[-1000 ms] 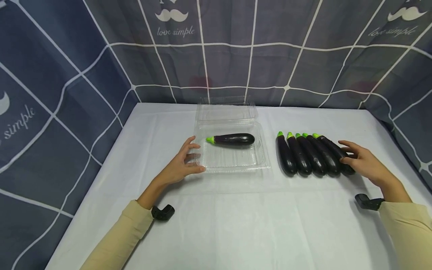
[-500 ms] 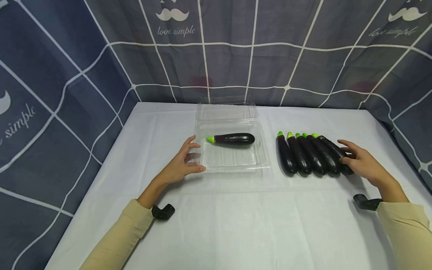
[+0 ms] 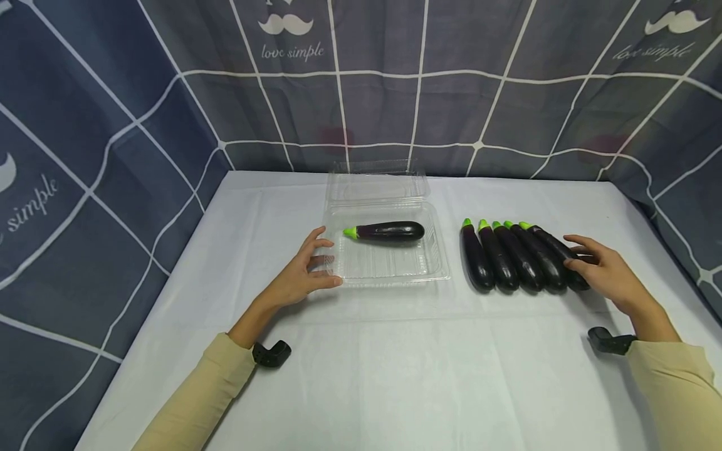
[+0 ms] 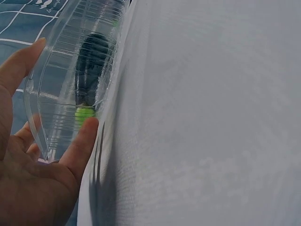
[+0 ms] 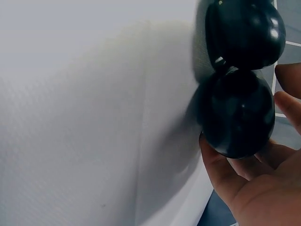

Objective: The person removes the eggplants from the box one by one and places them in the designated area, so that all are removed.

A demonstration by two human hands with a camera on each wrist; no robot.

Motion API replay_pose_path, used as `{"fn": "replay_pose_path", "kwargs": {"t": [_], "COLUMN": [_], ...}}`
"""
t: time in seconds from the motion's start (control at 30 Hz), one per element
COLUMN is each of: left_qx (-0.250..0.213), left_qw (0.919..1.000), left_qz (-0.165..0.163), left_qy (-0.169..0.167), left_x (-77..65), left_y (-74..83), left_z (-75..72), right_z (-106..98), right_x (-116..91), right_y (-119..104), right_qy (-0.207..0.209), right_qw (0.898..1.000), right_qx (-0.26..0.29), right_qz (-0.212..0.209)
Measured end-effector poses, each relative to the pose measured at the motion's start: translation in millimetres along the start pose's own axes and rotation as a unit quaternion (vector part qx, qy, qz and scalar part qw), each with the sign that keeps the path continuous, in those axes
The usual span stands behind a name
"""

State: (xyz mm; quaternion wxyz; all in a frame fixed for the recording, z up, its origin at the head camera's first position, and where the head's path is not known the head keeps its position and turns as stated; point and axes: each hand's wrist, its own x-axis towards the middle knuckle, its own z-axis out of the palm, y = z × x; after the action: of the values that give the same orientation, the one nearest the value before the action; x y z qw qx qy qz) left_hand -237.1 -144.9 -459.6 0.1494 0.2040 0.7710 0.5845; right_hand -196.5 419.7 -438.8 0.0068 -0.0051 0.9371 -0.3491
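Observation:
A clear plastic clamshell box (image 3: pixel 389 266) lies with its lid folded back, holding one dark eggplant (image 3: pixel 389 232) crosswise, green stem to the left. My left hand (image 3: pixel 299 275) rests against the box's left side, fingers spread along the wall; in the left wrist view the thumb and fingers span its edge. To the right, several eggplants lie side by side, stems away from me. My right hand (image 3: pixel 612 269) grips the rightmost eggplant (image 3: pixel 551 244), thumb on its near side and fingers beyond. The right wrist view shows this eggplant (image 5: pixel 237 113) between the fingers, touching its neighbour (image 5: pixel 247 33).
A white cloth (image 3: pixel 417 376) covers the table. Dark grid-patterned curtains (image 3: pixel 383 106) hang close behind it and along both sides. The raised lid (image 3: pixel 378 185) reaches near the table's back edge. Other eggplants (image 3: pixel 476 260) lie between the box and my right hand.
My right hand has shifted very slightly left at the rightmost eggplant. The left hand, the box and the eggplant inside it look unchanged.

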Motion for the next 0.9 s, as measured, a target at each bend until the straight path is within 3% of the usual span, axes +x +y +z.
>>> {"fn": "replay_pose_path", "kwargs": {"t": [0.37, 0.7, 0.9], "left_qx": [0.002, 0.009, 0.009], "left_qw": [1.0, 1.0, 0.9999], "left_qz": [-0.002, -0.002, -0.006], "left_qy": [0.003, 0.002, 0.002], "left_x": [0.1, 0.5, 0.4], "left_y": [-0.2, 2.6, 3.3], "left_z": [0.3, 0.6, 0.6], "right_z": [-4, -9, -3], "right_x": [-4, -5, -4], "right_y": [-7, -27, -48], "right_qy": [0.038, 0.079, 0.062], "right_qw": [0.999, 0.996, 0.995], "right_qx": [-0.001, 0.017, 0.025], "right_qz": [-0.01, -0.038, -0.068]}}
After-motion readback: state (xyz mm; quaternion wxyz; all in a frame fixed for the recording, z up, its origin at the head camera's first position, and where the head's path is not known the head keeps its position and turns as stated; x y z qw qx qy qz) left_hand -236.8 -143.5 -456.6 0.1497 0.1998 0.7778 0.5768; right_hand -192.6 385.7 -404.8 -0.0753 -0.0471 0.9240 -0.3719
